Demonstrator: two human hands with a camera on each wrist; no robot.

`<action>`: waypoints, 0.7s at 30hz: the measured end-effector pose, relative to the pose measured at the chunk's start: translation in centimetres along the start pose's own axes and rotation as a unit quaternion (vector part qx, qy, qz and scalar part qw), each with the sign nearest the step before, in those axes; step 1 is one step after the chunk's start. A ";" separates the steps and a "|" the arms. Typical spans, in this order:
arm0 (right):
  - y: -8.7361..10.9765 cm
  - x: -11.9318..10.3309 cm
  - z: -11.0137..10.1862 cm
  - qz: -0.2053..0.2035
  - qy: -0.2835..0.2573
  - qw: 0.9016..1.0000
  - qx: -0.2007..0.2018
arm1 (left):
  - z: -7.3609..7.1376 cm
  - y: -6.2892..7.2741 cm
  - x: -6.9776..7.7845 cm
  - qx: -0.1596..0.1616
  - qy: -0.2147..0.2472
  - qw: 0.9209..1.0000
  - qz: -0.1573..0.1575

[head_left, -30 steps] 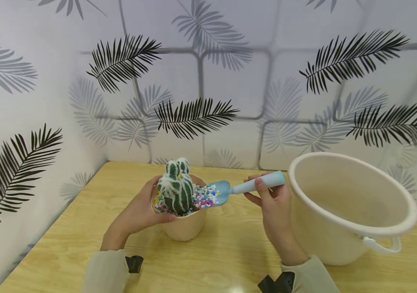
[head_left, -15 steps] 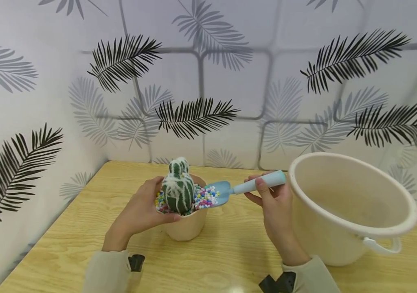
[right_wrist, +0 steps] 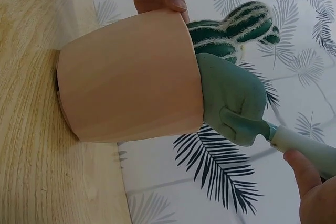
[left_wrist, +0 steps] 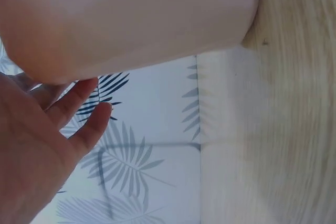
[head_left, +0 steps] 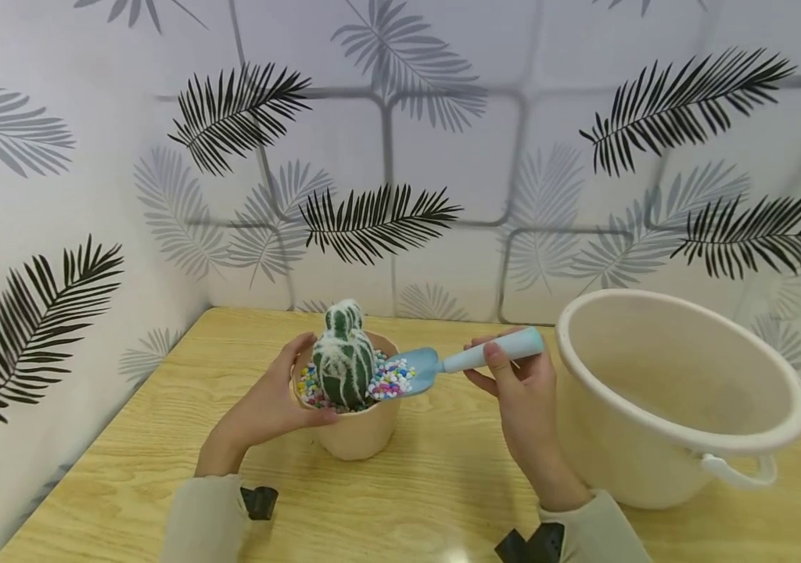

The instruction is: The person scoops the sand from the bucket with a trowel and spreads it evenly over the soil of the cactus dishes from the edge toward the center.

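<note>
A green cactus with white fuzz (head_left: 344, 367) stands in a cream flowerpot (head_left: 358, 438), among multicoloured pebbles (head_left: 310, 391). My left hand (head_left: 270, 403) grips the pot at its left, thumb along the front rim and fingers behind. In the left wrist view, fingertips (left_wrist: 86, 87) lie along the pot's wall. My right hand (head_left: 523, 403) holds a small blue trowel (head_left: 474, 358) by its handle, thumb on top. Its blade lies over the pot's right rim, with coloured pebbles on it beside the cactus. The right wrist view shows the blade's underside (right_wrist: 233, 98) at the rim.
A big cream bucket (head_left: 654, 469) with a white side handle stands on the right, close beside my right hand. The wooden table (head_left: 414, 508) ends at a leaf-patterned wall covering (head_left: 443, 266) behind the pot.
The cactus has turned and shifted slightly right in the pot. The trowel has moved a little left, its pebbles nearer the cactus. My left hand has shifted slightly around the rim.
</note>
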State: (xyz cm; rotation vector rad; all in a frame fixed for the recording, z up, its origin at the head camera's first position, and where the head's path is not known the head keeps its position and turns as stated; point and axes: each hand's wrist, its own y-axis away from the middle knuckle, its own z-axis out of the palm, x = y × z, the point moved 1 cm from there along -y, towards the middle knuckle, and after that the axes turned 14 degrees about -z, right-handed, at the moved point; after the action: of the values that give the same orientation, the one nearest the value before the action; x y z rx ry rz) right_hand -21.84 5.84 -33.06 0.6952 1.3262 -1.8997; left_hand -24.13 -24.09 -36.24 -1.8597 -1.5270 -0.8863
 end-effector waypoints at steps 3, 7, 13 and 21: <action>0.1 -0.1 0.1 -0.011 0.000 1.000 -0.003 | -0.2 0.2 -0.1 0.020 -0.030 0.999 -0.005; 0.0 -0.4 -0.1 -0.015 0.001 1.000 -0.001 | -0.3 0.5 0.6 0.052 -0.089 0.995 -0.010; 0.0 -0.5 -0.2 -0.007 0.001 1.000 0.005 | -0.2 0.9 1.6 0.078 -0.148 0.986 -0.019; -0.1 -0.2 -0.1 -0.015 -0.001 1.000 -0.004 | 0.0 0.8 1.6 0.083 -0.142 0.986 0.003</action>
State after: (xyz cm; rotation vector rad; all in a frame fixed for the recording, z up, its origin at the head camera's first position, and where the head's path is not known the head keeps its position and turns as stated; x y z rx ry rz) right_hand -21.74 6.03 -32.87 0.6715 1.3494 -1.9174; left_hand -23.16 -23.26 -34.95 -1.9267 -1.7049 -0.4889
